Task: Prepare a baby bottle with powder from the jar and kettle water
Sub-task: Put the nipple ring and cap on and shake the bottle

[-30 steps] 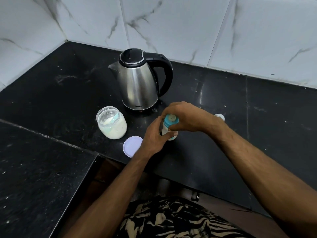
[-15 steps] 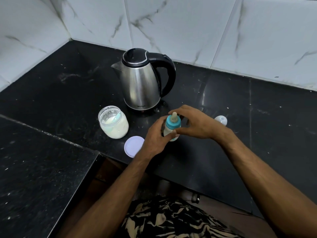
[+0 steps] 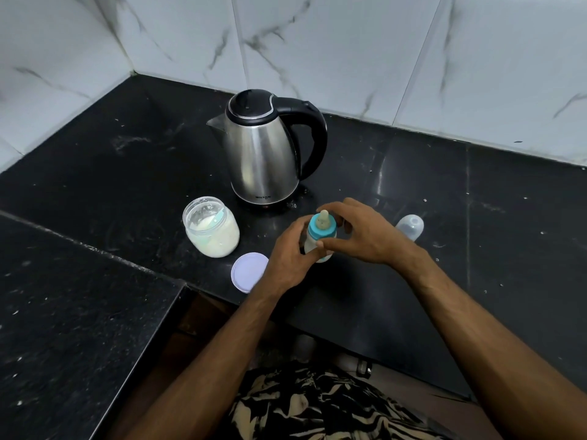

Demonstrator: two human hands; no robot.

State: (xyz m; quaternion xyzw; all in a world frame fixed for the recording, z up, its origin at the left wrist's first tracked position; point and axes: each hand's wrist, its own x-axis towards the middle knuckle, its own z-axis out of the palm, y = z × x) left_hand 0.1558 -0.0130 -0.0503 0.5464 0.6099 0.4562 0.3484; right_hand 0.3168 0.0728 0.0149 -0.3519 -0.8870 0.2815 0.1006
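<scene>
right hand (image 3: 365, 231) lifted off teat | both hands' fingers (image 3: 327, 244) clamp bottle (image 3: 319, 236)

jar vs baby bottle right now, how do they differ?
The jar stands open, its lid flat on the counter beside it; the baby bottle is closed by a teal collar and teat. The jar is wider and squat; the bottle is slimmer. Nothing touches the jar; the left hand grips the bottle's body and the right hand holds its collar. Both are upright and see-through.
</scene>
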